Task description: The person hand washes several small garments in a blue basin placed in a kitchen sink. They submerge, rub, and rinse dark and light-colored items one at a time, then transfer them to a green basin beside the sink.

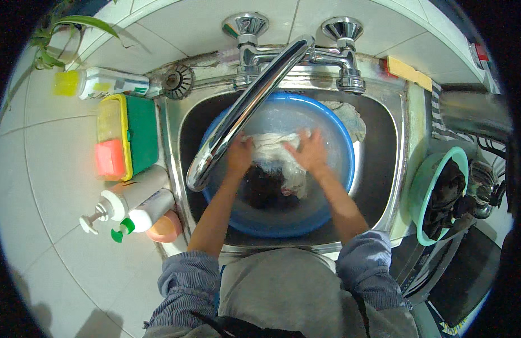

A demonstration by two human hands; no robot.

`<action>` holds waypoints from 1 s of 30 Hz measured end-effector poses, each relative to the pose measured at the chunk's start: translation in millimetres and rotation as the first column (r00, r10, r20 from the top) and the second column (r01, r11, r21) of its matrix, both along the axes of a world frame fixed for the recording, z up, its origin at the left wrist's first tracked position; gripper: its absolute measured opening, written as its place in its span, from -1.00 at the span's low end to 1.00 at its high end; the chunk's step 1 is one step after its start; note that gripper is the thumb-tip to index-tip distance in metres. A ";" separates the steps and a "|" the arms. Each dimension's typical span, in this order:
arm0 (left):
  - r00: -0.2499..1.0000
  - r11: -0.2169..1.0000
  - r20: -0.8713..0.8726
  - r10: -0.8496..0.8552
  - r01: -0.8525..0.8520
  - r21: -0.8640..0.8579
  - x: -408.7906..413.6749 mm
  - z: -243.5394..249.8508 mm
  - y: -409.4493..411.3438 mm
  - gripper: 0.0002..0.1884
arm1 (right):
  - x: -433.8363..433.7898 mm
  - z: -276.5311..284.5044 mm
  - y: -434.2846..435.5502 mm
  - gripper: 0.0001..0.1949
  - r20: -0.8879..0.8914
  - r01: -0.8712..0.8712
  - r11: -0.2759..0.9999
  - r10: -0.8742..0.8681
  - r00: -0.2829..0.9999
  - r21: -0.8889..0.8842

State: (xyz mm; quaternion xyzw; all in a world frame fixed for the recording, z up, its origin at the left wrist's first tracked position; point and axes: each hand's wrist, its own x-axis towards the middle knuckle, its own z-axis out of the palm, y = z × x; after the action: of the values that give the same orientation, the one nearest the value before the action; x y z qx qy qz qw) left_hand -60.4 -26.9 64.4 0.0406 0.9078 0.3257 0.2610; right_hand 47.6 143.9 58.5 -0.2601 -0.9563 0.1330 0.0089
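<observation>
A wet white cloth [275, 141] lies bunched in a wide blue-rimmed basin [347, 139] inside the sink. My left hand [240, 156] is at the cloth's left end, partly behind the faucet spout, and its grip is unclear. At the right end, my right hand [310, 153] is blurred, with fingers spread and the thumb towards the fabric. Dark fabric [264, 186] lies lower in the cloudy water, beside a pale hanging part of the cloth. Both forearms reach over the basin's near side.
The chrome faucet spout [247, 114] slants across the basin's left side. Another pale cloth [347, 120] lies behind the basin. Pump bottles [135, 192] and a green-and-yellow container [142, 131] line the left. A mint-green bowl [419, 198] with dark contents stands right.
</observation>
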 end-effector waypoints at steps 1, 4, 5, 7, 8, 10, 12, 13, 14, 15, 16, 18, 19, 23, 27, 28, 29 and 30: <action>0.991 0.986 -0.043 -0.131 0.126 -0.106 7.0 -8.4 1.2 -0.54 | 6.2 -5.6 -8.3 -0.62 -0.054 -0.125 0.979 0.135 0.989 0.160; 0.864 0.794 -0.096 -0.494 0.403 -0.456 40.5 -41.6 4.7 -0.45 | 13.1 -25.7 -21.3 -0.71 0.260 -0.411 0.907 0.421 0.869 -0.096; 0.903 0.843 -0.013 -0.430 0.397 -0.364 42.0 -54.8 -1.4 -0.46 | 10.9 -31.7 -21.0 -0.73 0.314 -0.359 0.914 0.402 0.860 -0.187; 0.943 0.928 0.053 -0.328 0.332 -0.172 34.4 -81.3 -11.1 -0.48 | -2.3 -39.2 -13.5 -0.78 0.538 -0.108 0.914 0.322 0.779 -0.391; 0.981 0.991 0.140 -0.132 0.132 0.006 28.3 -93.2 -10.7 -0.52 | -9.7 -38.2 -11.4 -0.78 0.405 -0.045 0.854 0.292 0.866 -0.519; 0.853 0.930 0.468 0.230 -0.335 0.155 12.7 -105.2 -6.1 -0.58 | -22.7 -24.1 -15.1 -0.77 0.291 0.125 0.719 0.112 0.950 -0.684; 0.593 0.690 0.789 0.161 -0.639 0.340 -0.2 -97.6 0.9 -0.64 | -29.1 6.7 -36.2 -0.78 -0.269 -0.366 0.695 0.250 0.930 -0.619; 0.412 0.553 0.911 0.010 -0.762 0.338 -1.8 -86.5 3.7 -0.67 | -25.8 27.3 -49.9 -0.79 -0.393 -0.403 0.701 0.188 0.900 -0.588; 0.171 0.440 0.970 -0.172 -0.868 0.231 -9.2 -70.9 3.0 -0.74 | -22.7 48.9 -63.6 -0.79 -0.503 -0.459 0.711 0.171 0.847 -0.533; 0.184 0.412 0.948 -0.260 -0.867 0.281 -6.8 -53.2 3.2 -0.75 | -20.6 69.7 -75.8 -0.81 -0.403 -0.405 0.755 0.204 0.892 -0.515; 0.219 0.385 0.919 -0.327 -0.858 0.341 -4.7 -34.5 1.2 -0.74 | -20.9 87.7 -85.9 -0.83 -0.397 -0.413 0.820 0.253 0.882 -0.396; 0.329 0.350 0.879 -0.344 -0.824 0.445 5.2 -0.7 -2.8 -0.72 | -25.6 113.2 -98.6 -0.84 -0.364 -0.353 0.856 0.213 0.907 -0.378; 0.383 0.358 0.875 -0.297 -0.804 0.474 11.4 11.0 0.4 -0.72 | -27.9 118.8 -99.1 -0.83 -0.341 -0.347 0.863 0.222 0.914 -0.367; 0.522 0.510 0.851 -0.053 -0.719 0.473 34.1 37.0 18.9 -0.68 | -38.3 94.7 -76.6 -0.85 -0.067 -0.390 0.872 0.389 0.919 -0.296; 0.598 0.624 0.798 0.075 -0.653 0.430 49.4 56.9 14.6 -0.65 | -16.2 43.4 -49.0 -0.81 -0.176 -0.057 0.866 -0.037 0.984 -0.497; 0.584 0.634 0.803 0.115 -0.666 0.393 47.5 62.0 7.3 -0.65 | -6.4 33.5 -40.6 -0.80 -0.199 -0.114 0.879 0.022 0.980 -0.463; 0.521 0.606 0.846 0.109 -0.710 0.359 44.3 66.9 -1.7 -0.64 | 4.8 26.5 -30.9 -0.80 -0.126 -0.013 0.846 -0.065 0.990 -0.533; 0.597 0.689 0.791 0.130 -0.628 0.361 36.9 72.4 -15.6 -0.63 | 14.3 21.9 -19.2 -0.80 -0.071 0.048 0.793 -0.115 0.991 -0.607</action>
State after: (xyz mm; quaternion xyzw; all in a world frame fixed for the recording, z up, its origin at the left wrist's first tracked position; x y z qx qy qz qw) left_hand -23.5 -42.5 136.9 -0.2145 0.5602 0.6389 0.4815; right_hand 61.9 124.7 80.5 -0.2828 -0.8501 0.4439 -0.0189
